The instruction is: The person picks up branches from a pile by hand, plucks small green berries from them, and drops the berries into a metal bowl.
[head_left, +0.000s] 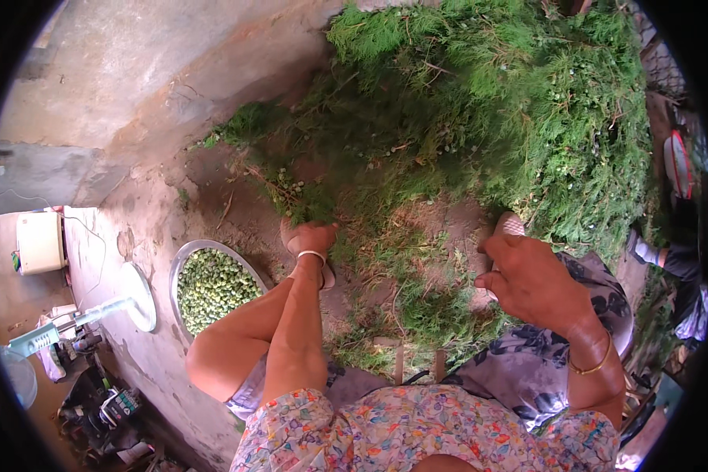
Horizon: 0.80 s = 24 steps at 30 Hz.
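My left hand (313, 237), with a pale bangle at its wrist, is closed on a leafy evergreen branch (293, 193). Small pale green cones dot this branch, which points away to the far left from my fist. The fingertips are partly hidden. My right hand (531, 279) hovers above my right knee, fingers loosely bent, with a gap between thumb and forefinger and nothing visible between them. Beyond both hands lies a large heap of cut evergreen branches (480, 102). To the left of my left forearm, a round metal basin (175, 271) holds many green cones (212, 287).
Loose green sprigs (417, 291) litter the ground between my feet. A bare wall (157, 79) rises at the far left. A standing fan (79, 315) lies left of the basin, near dark clutter (106, 409). Another person's leg (653, 253) shows at the right edge.
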Each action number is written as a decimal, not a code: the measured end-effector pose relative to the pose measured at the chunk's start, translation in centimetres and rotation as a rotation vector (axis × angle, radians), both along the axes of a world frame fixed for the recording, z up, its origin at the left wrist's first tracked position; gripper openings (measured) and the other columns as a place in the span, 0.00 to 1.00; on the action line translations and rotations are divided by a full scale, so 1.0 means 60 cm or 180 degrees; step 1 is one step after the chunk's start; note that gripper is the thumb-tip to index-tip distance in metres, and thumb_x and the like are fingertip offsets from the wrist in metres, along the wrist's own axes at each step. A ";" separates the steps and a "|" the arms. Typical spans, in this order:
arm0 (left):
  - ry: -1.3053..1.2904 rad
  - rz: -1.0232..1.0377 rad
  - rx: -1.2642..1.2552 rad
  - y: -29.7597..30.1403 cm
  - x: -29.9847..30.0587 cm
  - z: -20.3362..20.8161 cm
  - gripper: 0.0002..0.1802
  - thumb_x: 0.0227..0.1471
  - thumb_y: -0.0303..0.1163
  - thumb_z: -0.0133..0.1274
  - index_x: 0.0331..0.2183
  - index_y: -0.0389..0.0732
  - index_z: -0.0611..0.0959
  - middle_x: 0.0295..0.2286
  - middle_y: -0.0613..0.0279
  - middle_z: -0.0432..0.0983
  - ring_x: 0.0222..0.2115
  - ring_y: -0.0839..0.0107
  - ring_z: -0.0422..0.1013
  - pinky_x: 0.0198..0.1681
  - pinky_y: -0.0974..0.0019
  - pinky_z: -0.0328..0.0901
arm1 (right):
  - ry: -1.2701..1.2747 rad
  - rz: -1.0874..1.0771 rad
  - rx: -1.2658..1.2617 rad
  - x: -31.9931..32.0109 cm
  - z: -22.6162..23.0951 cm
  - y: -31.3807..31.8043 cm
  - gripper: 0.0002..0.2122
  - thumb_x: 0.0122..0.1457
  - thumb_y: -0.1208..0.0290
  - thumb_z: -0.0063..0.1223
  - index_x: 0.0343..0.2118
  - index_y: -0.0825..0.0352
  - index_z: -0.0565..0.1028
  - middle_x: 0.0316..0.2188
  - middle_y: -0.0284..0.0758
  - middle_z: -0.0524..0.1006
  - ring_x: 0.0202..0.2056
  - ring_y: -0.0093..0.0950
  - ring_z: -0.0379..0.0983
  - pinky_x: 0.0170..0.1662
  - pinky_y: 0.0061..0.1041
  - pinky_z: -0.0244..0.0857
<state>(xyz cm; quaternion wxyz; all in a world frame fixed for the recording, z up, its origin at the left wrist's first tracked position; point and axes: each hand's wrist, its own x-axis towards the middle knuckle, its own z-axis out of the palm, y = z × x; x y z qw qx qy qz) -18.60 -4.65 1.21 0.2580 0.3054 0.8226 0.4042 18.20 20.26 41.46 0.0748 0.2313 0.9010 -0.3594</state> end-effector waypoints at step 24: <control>-0.3022 0.0085 0.2468 0.238 0.232 0.851 0.11 0.51 0.36 0.52 0.31 0.38 0.77 0.23 0.59 0.74 0.18 0.72 0.66 0.13 0.72 0.57 | 0.1524 -0.0349 -0.0808 -0.032 -0.006 0.039 0.12 0.46 0.75 0.59 0.35 0.72 0.75 0.30 0.43 0.77 0.38 0.36 0.74 0.40 0.34 0.67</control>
